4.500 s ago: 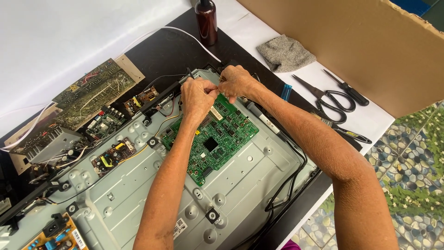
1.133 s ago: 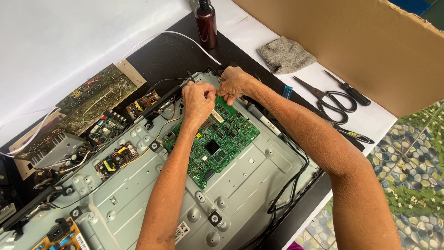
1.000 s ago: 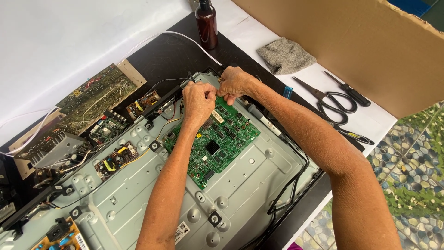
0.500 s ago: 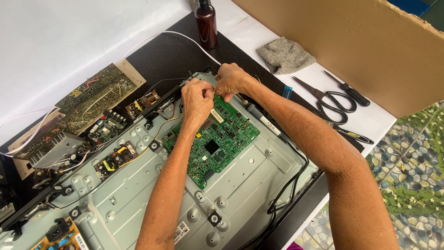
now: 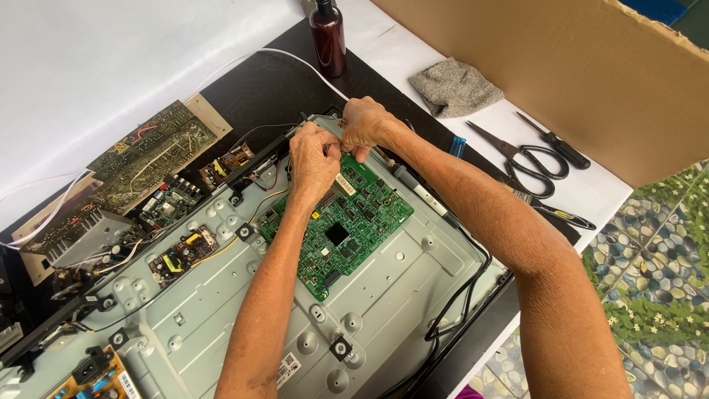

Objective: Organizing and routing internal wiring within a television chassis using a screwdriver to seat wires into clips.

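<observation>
One green board (image 5: pixel 346 230) lies on the grey metal chassis (image 5: pixel 384 310), and both hands work at its far edge. The left hand (image 5: pixel 313 157) is curled, fingers pinched narrow over the board's upper corner. The right hand (image 5: pixel 365 127) meets it from the far side, also closed tight, thumb and fingers pressed together against the left hand's fingertips. What they pinch between them is too small to tell; it sits right at the board's far edge, beside a white label there.

Left of the green board, three smaller boards show on the chassis: one with yellow parts (image 5: pixel 182 255), one darker one (image 5: pixel 168 201) beyond it, and one orange-brown one (image 5: pixel 94 375) at the near left corner. One large bare circuit sheet (image 5: pixel 148 159) lies further left of the green board, tilted on the black panel (image 5: pixel 255 92).

Beyond the green board, one brown bottle (image 5: pixel 328 35) stands upright on the black panel. One white wire (image 5: pixel 295 59) runs past the bottle toward the hands. To the right of the green board, on the white table (image 5: pixel 591 188), lie one grey cloth (image 5: pixel 455 87), one pair of black scissors (image 5: pixel 521 157) and one black-handled screwdriver (image 5: pixel 555 142) just beside them. One cardboard sheet (image 5: pixel 561 74) slants over the far right. Black cables (image 5: pixel 450 318) loop along the chassis edge right of the green board.
</observation>
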